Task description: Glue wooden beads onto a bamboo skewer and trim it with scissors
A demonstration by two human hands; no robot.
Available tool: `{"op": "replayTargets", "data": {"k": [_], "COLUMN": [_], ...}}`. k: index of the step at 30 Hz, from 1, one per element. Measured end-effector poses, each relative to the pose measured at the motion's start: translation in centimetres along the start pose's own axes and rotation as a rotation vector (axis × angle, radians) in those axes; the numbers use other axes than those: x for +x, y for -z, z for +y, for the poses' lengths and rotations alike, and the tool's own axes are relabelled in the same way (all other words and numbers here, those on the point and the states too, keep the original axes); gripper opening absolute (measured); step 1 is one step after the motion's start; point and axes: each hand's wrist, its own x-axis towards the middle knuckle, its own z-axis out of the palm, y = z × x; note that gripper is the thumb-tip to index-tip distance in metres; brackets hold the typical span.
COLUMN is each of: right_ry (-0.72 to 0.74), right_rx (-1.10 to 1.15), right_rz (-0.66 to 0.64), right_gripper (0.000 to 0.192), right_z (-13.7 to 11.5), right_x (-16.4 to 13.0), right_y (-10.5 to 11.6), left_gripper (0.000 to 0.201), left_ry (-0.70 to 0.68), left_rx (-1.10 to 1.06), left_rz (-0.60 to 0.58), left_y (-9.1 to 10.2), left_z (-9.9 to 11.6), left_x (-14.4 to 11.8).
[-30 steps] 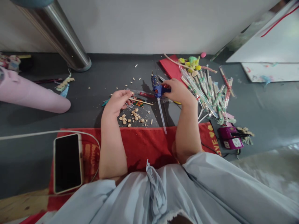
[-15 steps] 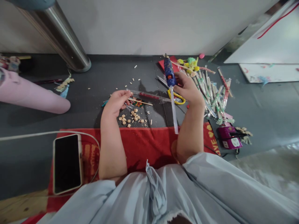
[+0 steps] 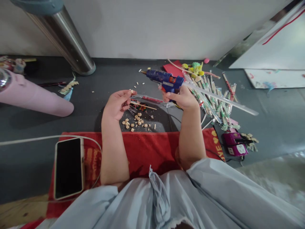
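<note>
My right hand point(image 3: 185, 98) is wrapped round the handle of a blue hot glue gun point(image 3: 159, 76). The gun is raised, its nozzle pointing left, and a long clear glue stick point(image 3: 224, 99) juts out of its back to the right. My left hand point(image 3: 115, 105) pinches a small pale wooden piece point(image 3: 131, 91) between thumb and fingertips, left of and below the nozzle. A thin wooden stick point(image 3: 145, 105) shows beside the curled fingers; whether they touch it I cannot tell. Small wooden pieces point(image 3: 138, 119) lie loose in front of the hands.
Many wrapped sticks point(image 3: 214, 95) lie at the right, near a purple box point(image 3: 234, 143). A pink bottle point(image 3: 45, 98) and a steel tumbler point(image 3: 69, 41) are at the left. A phone point(image 3: 69, 167) rests on a red cloth point(image 3: 147, 146), with a white cable crossing near it.
My right hand has swung the glue gun from pointing away to pointing left, its glue stick now trailing right. My left hand has turned slightly, showing the small piece at its fingertips.
</note>
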Motion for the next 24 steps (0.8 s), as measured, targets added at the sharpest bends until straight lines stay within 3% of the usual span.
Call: {"op": "replayTargets", "data": {"k": [6, 12, 18, 24], "right_ry": [0.026, -0.001, -0.081, -0.088], "right_rx": [0.161, 0.111, 0.083, 0.065], "right_rz": [-0.090, -0.082, -0.051, -0.091], "right_gripper": [0.031, 0.034, 0.045, 0.042], "right_z": [-0.9, -1.1, -1.3, -1.5], "right_x": [-0.1, 0.0, 0.1, 0.3], "right_y": [-1.1, -1.4, -2.1, -2.6], "left_gripper": [0.014, 0.012, 0.012, 0.014], "left_ry": [0.036, 0.076, 0.098, 0.105], "left_rx": [-0.131, -0.258, -0.271, -0.243], "left_rz": [0.009, 0.031, 0.078, 0.085], "left_y": [-0.2, -0.3, -0.4, -0.6], "left_z": [0.5, 0.7, 0.8, 0.9], "left_x": [-0.3, -0.4, -0.3, -0.3]}}
